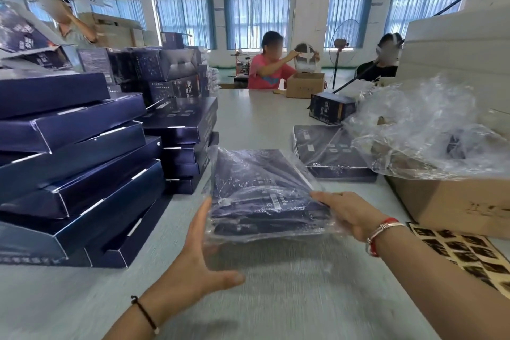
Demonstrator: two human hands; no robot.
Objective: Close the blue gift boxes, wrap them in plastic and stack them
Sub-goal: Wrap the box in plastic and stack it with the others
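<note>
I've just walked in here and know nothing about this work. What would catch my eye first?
Front and centre, two hands hold a blue gift box in crinkled plastic just above the pale table: the left hand flat against its near-left edge, the right hand at its right side. To the left leans a tall stack of unwrapped blue boxes. On the right, loose clear plastic billows from a cardboard carton.

Brown cardboard carton (452, 201) at right, sticker sheet (466, 254) beside it, standing fan (340, 41), curtained windows (255, 19), pale table (256, 116)
</note>
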